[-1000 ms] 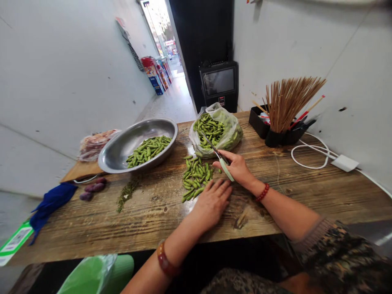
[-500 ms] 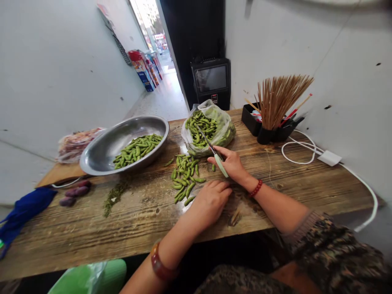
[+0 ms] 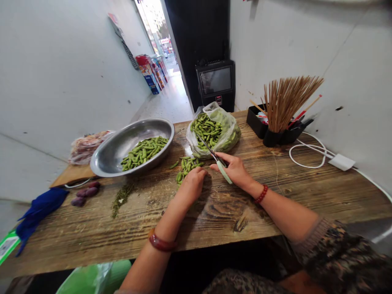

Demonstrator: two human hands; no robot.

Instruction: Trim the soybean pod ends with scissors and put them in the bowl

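Observation:
My right hand [image 3: 237,170] is closed around scissors [image 3: 224,171] with pale green handles, their blades pointing toward a clear plastic bag [image 3: 231,122] full of green edamame pods. My left hand [image 3: 193,182] is bent over the near side of a loose pile of edamame pods [image 3: 187,164] on the table. Its fingers are curled together, and whatever is in them is hidden. Farther left, a wide steel basin [image 3: 105,157] holds many more pods.
Dark trimmings [image 3: 121,198] lie on the wooden table [image 3: 134,232] near purple-red, roundish produce [image 3: 85,193] and a blue cloth [image 3: 43,210]. A bundle of thin sticks [image 3: 283,106] stands at right beside a white cable [image 3: 294,157]. Below the edge is a green bin [image 3: 118,273].
My left hand has moved left and away from me, from the bare wood onto the pod pile, its fingers curling in. My right hand keeps the scissors. The view has shifted slightly.

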